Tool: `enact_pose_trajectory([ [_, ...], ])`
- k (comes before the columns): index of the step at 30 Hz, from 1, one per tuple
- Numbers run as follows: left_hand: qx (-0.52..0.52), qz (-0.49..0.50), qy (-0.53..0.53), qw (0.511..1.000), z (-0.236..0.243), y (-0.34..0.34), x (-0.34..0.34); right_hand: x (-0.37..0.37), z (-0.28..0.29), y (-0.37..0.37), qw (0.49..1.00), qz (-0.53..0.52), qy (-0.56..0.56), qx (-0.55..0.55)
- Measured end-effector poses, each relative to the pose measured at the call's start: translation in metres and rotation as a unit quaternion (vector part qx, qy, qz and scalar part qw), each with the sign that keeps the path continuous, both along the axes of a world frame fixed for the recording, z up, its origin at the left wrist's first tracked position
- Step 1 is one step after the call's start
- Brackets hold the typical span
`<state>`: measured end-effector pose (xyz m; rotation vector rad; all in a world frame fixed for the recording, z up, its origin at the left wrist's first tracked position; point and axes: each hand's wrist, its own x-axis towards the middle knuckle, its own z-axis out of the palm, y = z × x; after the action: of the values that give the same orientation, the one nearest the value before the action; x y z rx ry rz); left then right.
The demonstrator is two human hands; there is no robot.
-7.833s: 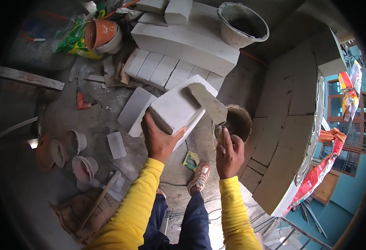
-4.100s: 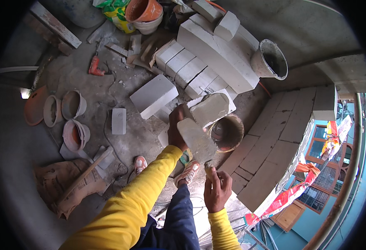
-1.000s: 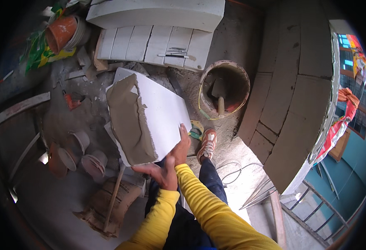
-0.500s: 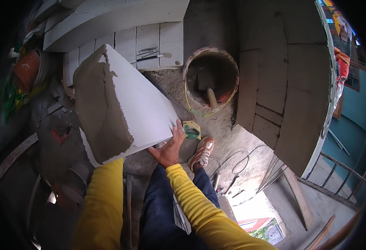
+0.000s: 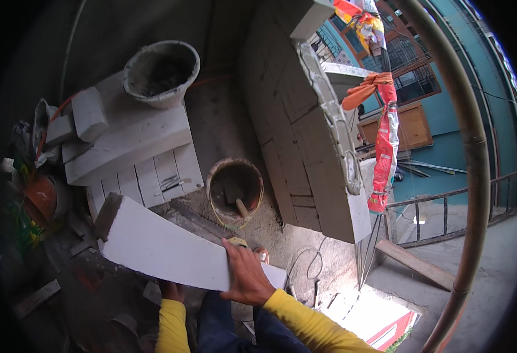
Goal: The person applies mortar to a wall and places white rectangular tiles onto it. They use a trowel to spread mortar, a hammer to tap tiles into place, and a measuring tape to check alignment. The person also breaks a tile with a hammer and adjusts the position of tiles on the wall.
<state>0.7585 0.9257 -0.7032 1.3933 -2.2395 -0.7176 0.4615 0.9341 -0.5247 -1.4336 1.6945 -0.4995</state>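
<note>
A long white building block is held up in front of me, slanting down to the right. Grey mortar shows at its far-left end. My right hand grips the block near its right end, fingers over the top edge. My left hand is underneath, supporting it; the block hides most of its fingers. Beyond my right hand lies a handsaw with a yellow handle. Farther off stands a bucket holding mortar and a trowel. To the right rises a block wall with wet mortar along its top.
A pale bucket stands on stacked white blocks at the far left. A bamboo pole crosses the right side. Red plastic wrapping hangs beside the wall. A cable and tools lie on the floor near a bright opening.
The block has been raised and turned, so its mortared face is mostly out of sight. My view has shifted toward the wall, bringing its mortared top and the bamboo pole in.
</note>
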Motion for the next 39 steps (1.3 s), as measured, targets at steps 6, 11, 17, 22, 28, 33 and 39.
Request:
enact_pose_trajectory([
  [6,0.375,-0.032,0.277,0.884,0.151,0.01,-0.12,-0.06,0.234,0.035,0.987,-0.016,0.154,-0.05],
  [11,0.616,0.165,0.511,0.576,0.253,-0.006,-0.209,-0.116,0.297,0.055,0.966,-0.008,0.249,-0.074],
  [17,0.714,0.117,0.401,0.562,0.279,-0.024,-0.306,-0.179,0.309,0.075,0.952,-0.095,0.284,-0.061],
  [22,0.701,0.109,0.384,0.591,0.291,-0.043,-0.381,-0.24,0.308,0.085,0.954,-0.159,0.251,-0.05],
  [28,0.706,0.149,0.35,0.598,0.323,-0.072,-0.447,-0.286,0.306,0.068,0.949,-0.201,0.242,-0.037],
  [33,0.718,0.134,0.325,0.601,0.328,-0.097,-0.478,-0.302,0.31,0.048,0.939,-0.223,0.26,-0.034],
  [39,0.703,0.112,0.296,0.637,0.288,-0.135,-0.505,-0.312,0.302,0.014,0.928,-0.257,0.27,-0.025],
])
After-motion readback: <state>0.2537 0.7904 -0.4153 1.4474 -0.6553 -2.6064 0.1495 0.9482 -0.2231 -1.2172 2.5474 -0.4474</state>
